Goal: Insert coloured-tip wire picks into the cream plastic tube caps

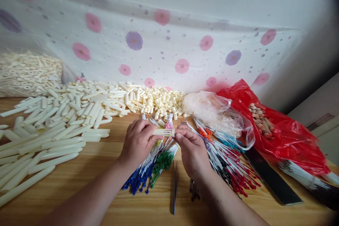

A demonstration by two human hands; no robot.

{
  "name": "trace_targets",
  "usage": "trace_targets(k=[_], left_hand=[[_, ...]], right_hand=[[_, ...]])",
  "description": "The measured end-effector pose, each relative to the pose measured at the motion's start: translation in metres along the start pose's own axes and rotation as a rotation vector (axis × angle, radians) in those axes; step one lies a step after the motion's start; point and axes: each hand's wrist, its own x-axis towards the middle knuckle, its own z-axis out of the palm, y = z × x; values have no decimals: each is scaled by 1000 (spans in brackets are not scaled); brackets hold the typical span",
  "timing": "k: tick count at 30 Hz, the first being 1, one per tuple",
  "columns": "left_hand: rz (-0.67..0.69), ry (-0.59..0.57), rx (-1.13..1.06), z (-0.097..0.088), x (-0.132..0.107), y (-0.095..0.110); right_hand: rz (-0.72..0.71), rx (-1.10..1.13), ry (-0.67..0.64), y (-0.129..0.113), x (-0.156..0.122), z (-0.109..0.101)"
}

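Observation:
My left hand is closed around a short cream plastic tube held level above the wooden table. My right hand pinches the tube's right end, fingers closed. Below both hands lies a fan of thin white rods with blue tips and green tips. More rods with red and dark tips spread to the right. A pink-tipped bundle sits just behind the tube.
Long cream tubes cover the table's left. Short cream tubes and small ribbed cream pieces lie along the back. A clear bag, a red bag, tweezers and a dark flat strip are nearby.

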Motion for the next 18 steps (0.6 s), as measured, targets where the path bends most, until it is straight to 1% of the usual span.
trace_targets(k=[1, 3, 4, 5, 6, 7, 8, 10, 11, 12, 14, 18], left_hand=[[-15, -8, -38, 1, 0, -1], [-63, -33, -129, 5, 0, -5], [-99, -50, -170, 7, 0, -7], [-133, -62, -204, 8, 0, -8], [-164, -66, -227, 10, 1, -10], [-191, -62, -243, 11, 1, -11], [-209, -61, -254, 11, 2, -12], [-223, -70, -263, 12, 2, -12], [-223, -80, -266, 12, 3, -12], [-221, -89, -269, 12, 3, -12], [-225, -99, -273, 13, 3, -12], [-260, -106, -282, 15, 4, -16]], right_hand=[[-32, -20, 0, -4, 4, -5], [-171, -183, 26, -17, 16, -23], [-264, -327, 69, -25, 24, -36], [-319, -522, 126, -32, 31, -51], [-305, -757, 155, -39, 38, -65], [-229, -1001, 131, -44, 44, -79], [-114, -1213, 25, -47, 49, -92], [13, -1367, -112, -45, 53, -109], [55, -1410, -165, -40, 54, -114], [80, -1439, -193, -35, 54, -117], [124, -1523, -216, -24, 54, -118], [175, -1650, -207, -9, 56, -115]])
